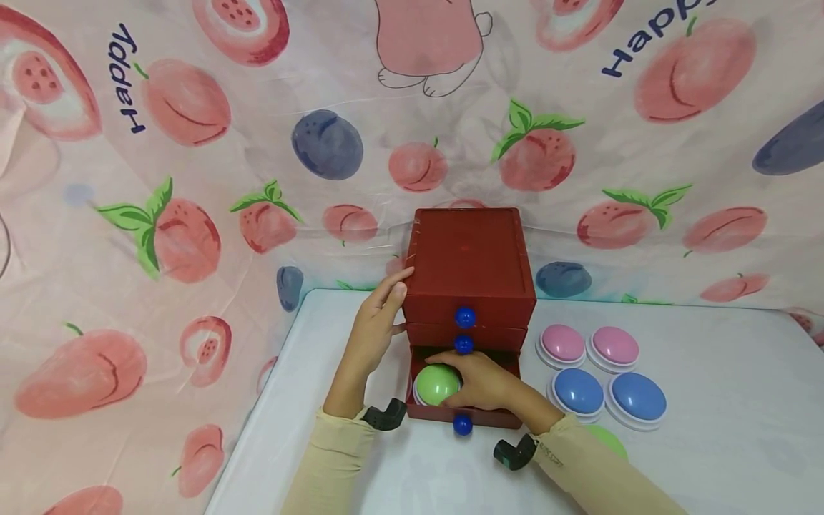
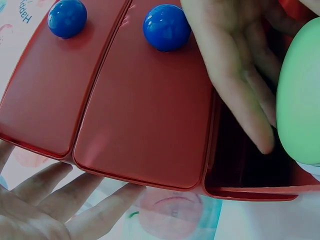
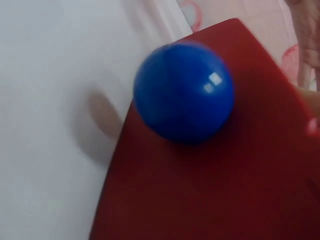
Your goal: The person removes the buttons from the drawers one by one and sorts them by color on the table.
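Observation:
A dark red chest of small drawers (image 1: 470, 257) stands against the cloth backdrop, its bottom drawer (image 1: 496, 418) pulled out. Inside that drawer, at the left, sits a green dome-topped button (image 1: 436, 385) with a white base. My right hand (image 1: 486, 380) reaches into the drawer and grips this button, thumb in front and fingers behind. My left hand (image 1: 376, 325) rests its extended fingers along the chest's left side; the left wrist view shows those fingers (image 2: 95, 202) spread at the edge. A blue knob (image 3: 184, 94) on a red drawer front fills much of the right wrist view.
Right of the chest stand two pink buttons (image 1: 615, 346), two blue buttons (image 1: 639, 397) and another green button (image 1: 608, 441), partly behind the right sleeve. Two upper drawers with blue knobs (image 1: 465, 317) are closed. The white table (image 1: 727, 400) meets the fruit-print cloth (image 1: 450, 107) behind.

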Motion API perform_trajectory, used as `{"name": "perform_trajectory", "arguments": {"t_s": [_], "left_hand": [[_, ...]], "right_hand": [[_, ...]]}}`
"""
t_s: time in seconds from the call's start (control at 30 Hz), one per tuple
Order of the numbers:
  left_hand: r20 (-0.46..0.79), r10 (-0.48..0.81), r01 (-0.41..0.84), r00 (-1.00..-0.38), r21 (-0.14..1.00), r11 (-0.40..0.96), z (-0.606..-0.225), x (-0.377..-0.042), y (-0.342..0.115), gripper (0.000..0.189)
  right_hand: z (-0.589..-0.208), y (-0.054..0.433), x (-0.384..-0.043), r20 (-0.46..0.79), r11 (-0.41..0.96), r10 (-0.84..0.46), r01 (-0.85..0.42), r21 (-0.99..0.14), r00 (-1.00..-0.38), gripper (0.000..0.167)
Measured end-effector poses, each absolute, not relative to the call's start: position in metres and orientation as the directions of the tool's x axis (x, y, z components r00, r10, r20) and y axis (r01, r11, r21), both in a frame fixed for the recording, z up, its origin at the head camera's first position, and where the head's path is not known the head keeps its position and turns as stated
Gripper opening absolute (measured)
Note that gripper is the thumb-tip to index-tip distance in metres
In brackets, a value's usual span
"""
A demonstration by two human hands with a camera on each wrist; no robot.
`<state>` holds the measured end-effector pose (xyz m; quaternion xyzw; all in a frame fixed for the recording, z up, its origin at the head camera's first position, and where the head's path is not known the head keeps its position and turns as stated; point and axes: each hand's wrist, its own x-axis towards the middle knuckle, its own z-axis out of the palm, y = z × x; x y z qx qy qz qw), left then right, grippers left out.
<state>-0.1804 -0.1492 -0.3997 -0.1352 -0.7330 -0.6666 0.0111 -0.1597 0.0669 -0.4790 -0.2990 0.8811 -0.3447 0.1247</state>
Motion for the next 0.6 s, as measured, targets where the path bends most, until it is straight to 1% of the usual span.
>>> {"name": "perform_trajectory", "arguments": {"t_s": [0.13,0.23,0.43,0.6], "left_hand": [[0.195,0.184,0.21,-0.963,0.975,0.068,-0.3992,-0.1802,-0.1493,0.041],[0.195,0.184,0.21,-0.963,0.975,0.066,-0.3988,-0.1803,-0.1489,0.041],[0.194,0.182,0.208,-0.964,0.976,0.062,-0.3994,-0.1803,-0.149,0.041],[0.192,0.183,0.206,-0.964,0.977,0.057,-0.3999,-0.1808,-0.149,0.041]], "right_hand": [[-0.4821,0.0662,-0.1614,-0.005,0.583,-0.622,-0.459,-0.671,-0.783,0.066],[-0.4829,0.0666,-0.1608,0.015,0.595,-0.615,-0.476,-0.647,-0.789,0.065],[-0.482,0.0678,-0.1575,0.028,0.661,-0.565,-0.473,-0.583,-0.824,0.063],[-0.4782,0.0694,-0.1536,0.035,0.729,-0.516,-0.46,-0.506,-0.856,0.062]]}}
